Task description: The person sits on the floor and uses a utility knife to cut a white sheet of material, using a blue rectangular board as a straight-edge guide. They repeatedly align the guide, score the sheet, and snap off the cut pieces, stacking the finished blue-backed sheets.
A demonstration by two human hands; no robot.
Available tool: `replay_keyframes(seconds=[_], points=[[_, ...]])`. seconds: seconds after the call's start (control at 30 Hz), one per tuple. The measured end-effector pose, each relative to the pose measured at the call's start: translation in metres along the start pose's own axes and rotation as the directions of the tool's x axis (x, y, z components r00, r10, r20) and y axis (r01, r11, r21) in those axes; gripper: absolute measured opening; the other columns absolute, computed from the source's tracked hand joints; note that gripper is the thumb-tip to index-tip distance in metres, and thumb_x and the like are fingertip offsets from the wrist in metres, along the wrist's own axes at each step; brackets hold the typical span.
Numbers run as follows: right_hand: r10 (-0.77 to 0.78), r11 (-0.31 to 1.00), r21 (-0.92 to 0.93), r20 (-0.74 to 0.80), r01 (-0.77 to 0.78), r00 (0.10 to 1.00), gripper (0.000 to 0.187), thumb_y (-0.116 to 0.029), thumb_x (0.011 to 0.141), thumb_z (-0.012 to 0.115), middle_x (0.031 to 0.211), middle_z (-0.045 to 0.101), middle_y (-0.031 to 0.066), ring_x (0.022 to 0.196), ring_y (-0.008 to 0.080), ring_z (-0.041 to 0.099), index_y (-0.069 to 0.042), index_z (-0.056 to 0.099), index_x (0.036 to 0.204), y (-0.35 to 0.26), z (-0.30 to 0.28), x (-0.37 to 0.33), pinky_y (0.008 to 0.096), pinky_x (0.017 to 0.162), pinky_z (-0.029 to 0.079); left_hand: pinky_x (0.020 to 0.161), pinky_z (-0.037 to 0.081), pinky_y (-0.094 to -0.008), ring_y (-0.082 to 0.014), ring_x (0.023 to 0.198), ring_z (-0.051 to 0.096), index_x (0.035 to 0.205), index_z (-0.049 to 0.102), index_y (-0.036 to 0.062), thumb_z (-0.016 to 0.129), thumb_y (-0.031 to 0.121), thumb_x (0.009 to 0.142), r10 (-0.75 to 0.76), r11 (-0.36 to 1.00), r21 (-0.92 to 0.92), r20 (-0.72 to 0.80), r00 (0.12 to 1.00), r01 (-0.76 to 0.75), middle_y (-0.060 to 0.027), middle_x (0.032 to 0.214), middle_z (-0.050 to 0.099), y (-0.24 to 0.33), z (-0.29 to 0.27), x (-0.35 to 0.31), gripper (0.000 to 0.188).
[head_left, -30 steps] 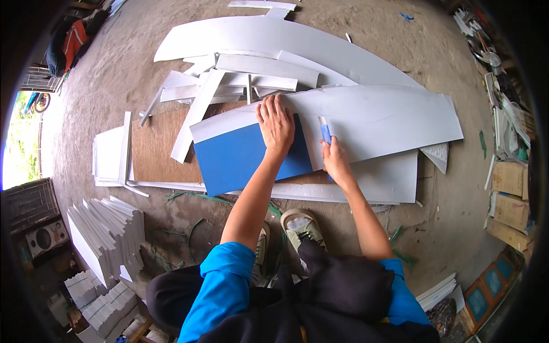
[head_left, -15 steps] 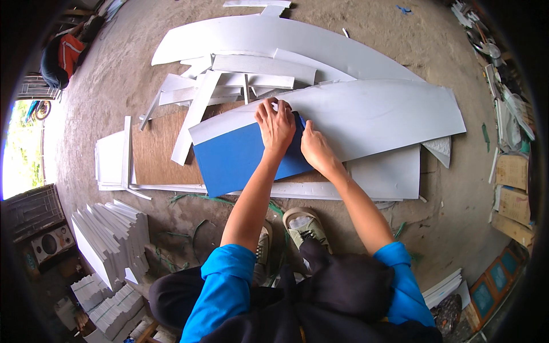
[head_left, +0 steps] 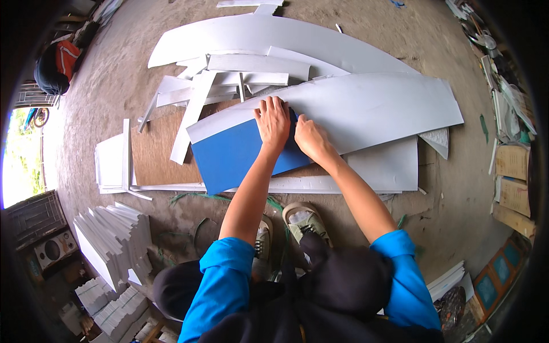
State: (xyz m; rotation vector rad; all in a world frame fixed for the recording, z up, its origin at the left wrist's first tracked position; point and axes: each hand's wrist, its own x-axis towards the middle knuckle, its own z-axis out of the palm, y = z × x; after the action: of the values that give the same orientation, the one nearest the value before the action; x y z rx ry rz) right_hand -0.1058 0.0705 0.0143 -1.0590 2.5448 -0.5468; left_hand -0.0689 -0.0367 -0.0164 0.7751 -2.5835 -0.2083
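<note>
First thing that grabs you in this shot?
The blue sheet at centre, bright against the white boards spread over the dusty floor. Both hands press at its upper right corner: left hand flat on it, right hand beside. Stacked white strips sit lower left.

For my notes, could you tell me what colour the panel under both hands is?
Blue, with a white upper edge: the panel, head view.

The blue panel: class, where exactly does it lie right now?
In the head view the blue panel lies flat at centre on a brown board, under the left hand, its upper edge tucked beneath a long white sheet.
</note>
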Motion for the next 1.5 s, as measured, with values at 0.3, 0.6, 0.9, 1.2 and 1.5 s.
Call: replay_keyframes(seconds=[0.3,0.6,0.9,1.2,1.5], points=[[0.077,0.997,-0.009,0.115,-0.076,0.99,0.016,-0.012,0.088,0.041,0.057,0.057,0.0216,0.056,0.0365,0.06,0.004,0.04,0.091,0.01,0.012,-0.125,0.043,0.047,0.05,0.078,0.033,-0.0417,-0.0258,0.091,0.046,0.088,0.052,0.0054,0.05,0.028,0.085,-0.09,0.995,0.045,0.022,0.996,0.088,-0.0088,0.09,0.051,0.003,-0.002,-0.003,0.023],[0.054,0.991,-0.123,0.066,-0.046,0.996,0.015,-0.013,0.088,0.043,0.055,0.058,0.0173,0.054,0.0313,0.062,0.002,0.04,0.091,0.016,0.03,-0.145,0.0383,0.045,0.05,0.079,0.033,-0.0426,-0.026,0.092,0.047,0.09,0.052,0.0049,0.05,0.029,0.085,-0.091,0.995,0.038,0.038,0.995,0.089,-0.0091,0.091,0.052,0.001,-0.004,-0.004,0.024],[0.104,0.987,-0.132,0.1,-0.09,0.99,0.021,-0.019,0.087,0.045,0.054,0.056,0.0176,0.054,0.0343,0.06,0.001,0.043,0.092,0.013,-0.013,-0.133,0.0418,0.046,0.048,0.077,0.036,-0.0398,-0.0274,0.091,0.048,0.089,0.052,0.0034,0.048,0.026,0.087,-0.071,0.997,-0.005,0.034,0.997,0.072,-0.0105,0.089,0.052,0.002,-0.008,0.0,0.023],[0.041,0.999,0.018,-0.121,-0.039,0.992,0.027,-0.019,0.088,0.042,0.058,0.058,0.0193,0.056,0.0366,0.06,0.003,0.044,0.104,0.005,-0.007,-0.021,0.0448,0.051,0.048,0.073,0.037,-0.0391,-0.0279,0.085,0.047,0.083,0.049,0.003,0.047,0.023,0.088,-0.028,0.997,-0.077,-0.003,1.0,0.027,-0.0113,0.085,0.051,0.003,-0.005,0.001,0.021],[-0.04,0.997,0.063,-0.008,0.041,0.999,0.023,-0.018,0.088,0.041,0.067,0.058,0.0282,0.065,0.0425,0.059,0.005,0.046,0.089,0.007,0.004,0.012,0.0486,0.059,0.049,0.075,0.037,-0.0399,-0.0287,0.088,0.047,0.085,0.05,0.002,0.048,0.024,0.087,-0.055,0.997,-0.044,0.026,0.998,0.056,-0.0123,0.088,0.051,-0.001,-0.005,0.001,0.022]])
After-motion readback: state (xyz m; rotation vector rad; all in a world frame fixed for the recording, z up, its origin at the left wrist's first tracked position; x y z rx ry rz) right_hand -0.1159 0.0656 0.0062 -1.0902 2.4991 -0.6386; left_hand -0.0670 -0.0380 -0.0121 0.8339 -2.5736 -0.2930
